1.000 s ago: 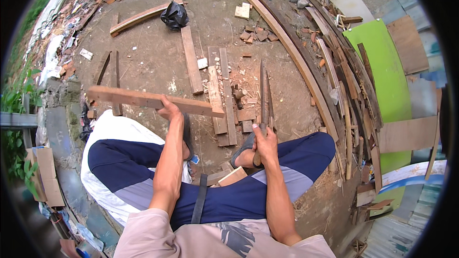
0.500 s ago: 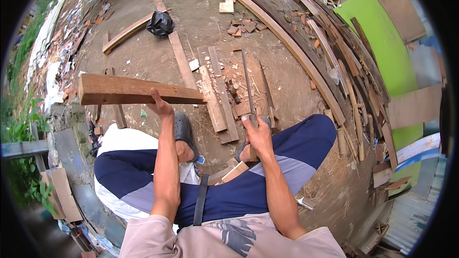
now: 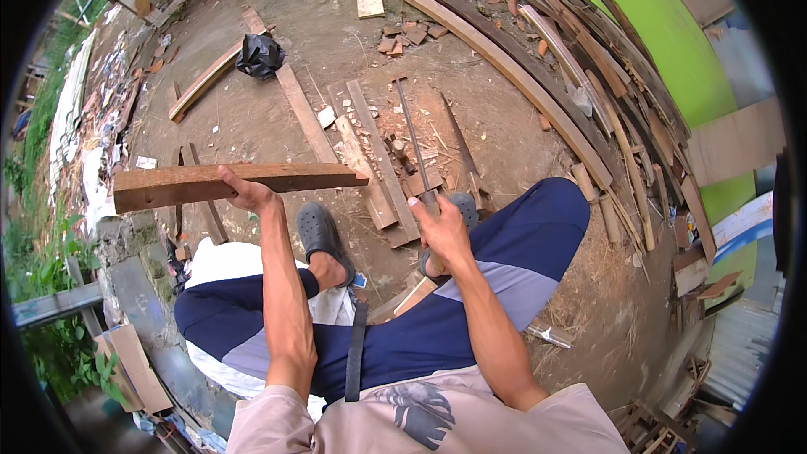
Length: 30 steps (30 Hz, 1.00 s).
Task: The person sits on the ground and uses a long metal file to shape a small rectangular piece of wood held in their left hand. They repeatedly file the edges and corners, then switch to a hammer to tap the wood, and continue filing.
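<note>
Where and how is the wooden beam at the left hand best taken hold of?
Likely near mid-length, from the person's side, as the left hand has it: the wooden beam is long and squared, its ends reaching out on both sides.

A leaf-printed pale shirt (image 3: 492, 420) tops grey-panelled navy trousers (image 3: 403, 349), with grey clogs (image 3: 320, 234) below.

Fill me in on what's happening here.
Someone is holding a wooden beam crosswise in their left hand. Their right hand grips the handle of a tool with a long, thin dark blade, pointing away from them; its exact kind is hard to tell. The blade stands apart from the beam. Ahead, a plank lies on the ground beside other boards.
</note>
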### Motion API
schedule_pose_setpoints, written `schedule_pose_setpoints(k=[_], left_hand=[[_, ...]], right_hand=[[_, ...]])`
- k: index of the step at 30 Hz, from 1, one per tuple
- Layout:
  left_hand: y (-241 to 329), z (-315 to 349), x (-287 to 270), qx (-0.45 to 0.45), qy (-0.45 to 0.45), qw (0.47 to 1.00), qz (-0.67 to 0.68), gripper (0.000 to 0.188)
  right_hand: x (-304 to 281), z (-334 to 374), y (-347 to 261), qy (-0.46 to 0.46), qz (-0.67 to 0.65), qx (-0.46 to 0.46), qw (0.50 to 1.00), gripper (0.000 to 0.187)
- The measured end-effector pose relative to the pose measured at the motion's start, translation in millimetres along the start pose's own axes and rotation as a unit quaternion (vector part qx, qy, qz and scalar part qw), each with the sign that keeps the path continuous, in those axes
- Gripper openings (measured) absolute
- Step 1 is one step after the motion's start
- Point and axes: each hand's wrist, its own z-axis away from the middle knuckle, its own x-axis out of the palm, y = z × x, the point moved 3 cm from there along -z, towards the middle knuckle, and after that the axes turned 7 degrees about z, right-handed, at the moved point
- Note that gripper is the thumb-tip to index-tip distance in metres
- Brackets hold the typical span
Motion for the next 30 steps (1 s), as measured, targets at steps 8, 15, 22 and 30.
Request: schedule_pose_setpoints(k=[8,15,22,30], left_hand=[[-18.1,-7.6,-15.6,-0.055,0.083,0.982,-0.16,0.097],[-32.2,-25.4,-62.8,-0.153,0.175,0.951,-0.202,0.102],[-9.8,-8.7,-66.1,-0.24,0.219,0.945,-0.041,0.109],[16.0,-6.6,-57.5,-0.318,0.138,0.934,0.09,0.097]], right_hand=[[-1.3,-0.9,10.2,-0.016,0.028,0.007,0.999,0.066],[7.8,-4.6,17.8,-0.024,0.079,0.014,0.997,0.08],[6.9,-4.3,1.0,0.01,0.044,-0.049,0.998,0.049],[-8.7,-1.0,-54.2,0.056,-0.134,-0.073,0.987,0.047]])
